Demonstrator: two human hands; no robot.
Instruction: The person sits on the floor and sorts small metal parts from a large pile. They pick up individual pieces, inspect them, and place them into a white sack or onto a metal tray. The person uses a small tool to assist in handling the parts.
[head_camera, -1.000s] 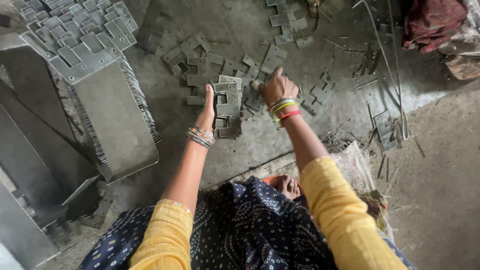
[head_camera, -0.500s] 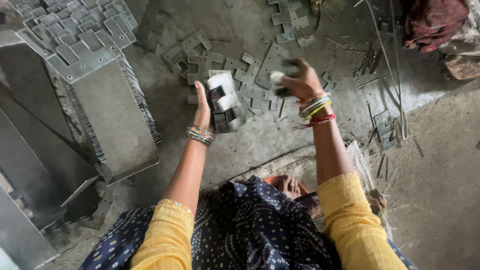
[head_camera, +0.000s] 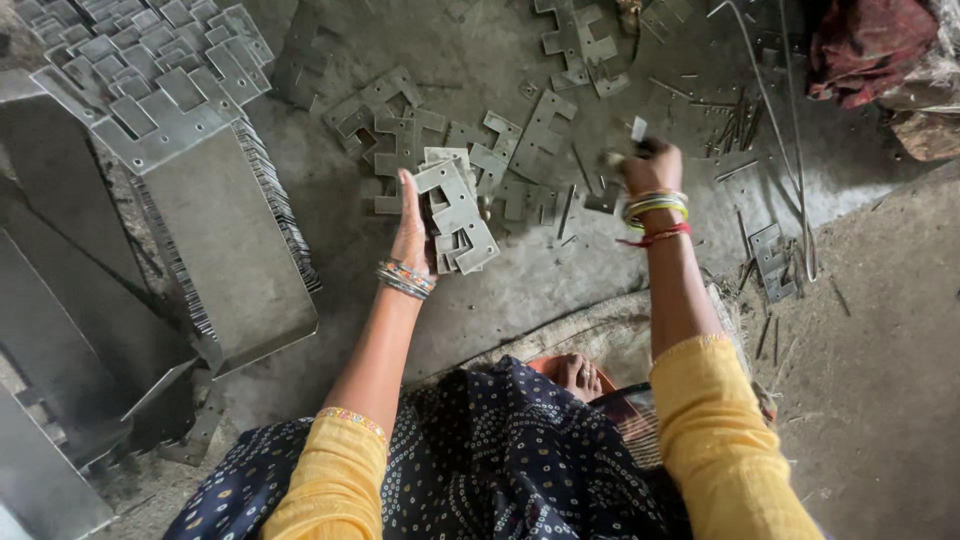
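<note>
- The left hand (head_camera: 412, 225) is shown raised above the floor, palm turned to the right, fingers extended flat against a small stack of notched metal plates (head_camera: 458, 212), which is supported on edge.
- The right hand (head_camera: 645, 168) is seen blurred above the floor, fingers closed about a small pale metal piece (head_camera: 638, 128); the exact hold cannot be made out.
- Coloured bangles (head_camera: 404, 279) are worn on the left wrist, and yellow, green and red ones (head_camera: 655, 208) on the right; yellow sleeves (head_camera: 722, 440) and a dark dotted garment (head_camera: 500, 450) are visible below.
- The stack is located between the two hands, close to the left palm and well apart from the right hand.
- The plates in the stack are grey, flat, dull and cut with square notches; they are fanned slightly, so that several edges are exposed.
- Loose plates (head_camera: 385, 110) of the same shape are scattered on the floor just beyond the stack, some overlapping.
- The surface is a dusty grey concrete floor (head_camera: 520, 290), littered with thin metal rods (head_camera: 735, 125) at the upper right.
- A long tilted block of stacked plates (head_camera: 215, 230) is placed at the left, beside dark metal sheets (head_camera: 60, 300).
- A red cloth (head_camera: 865, 45) is seen in the upper right corner.
</note>
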